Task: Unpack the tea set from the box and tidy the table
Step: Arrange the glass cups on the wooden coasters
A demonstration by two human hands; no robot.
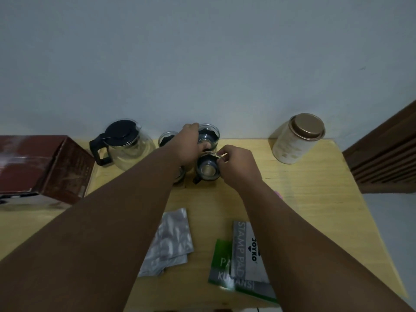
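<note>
A glass teapot with a black lid and handle stands at the back left of the wooden table. Several small glass cups with black holders are grouped beside it. My left hand reaches over them and grips the far cup by its side. My right hand pinches the rim of the near cup, which rests on the table. Another cup stands behind my left wrist, and one more is mostly hidden under my left forearm. The dark red box lies at the left.
A cream tin with a gold lid stands at the back right. Silver foil packets and a grey stamp pad pack on a green booklet lie near the front edge. A brown slatted door is at the right.
</note>
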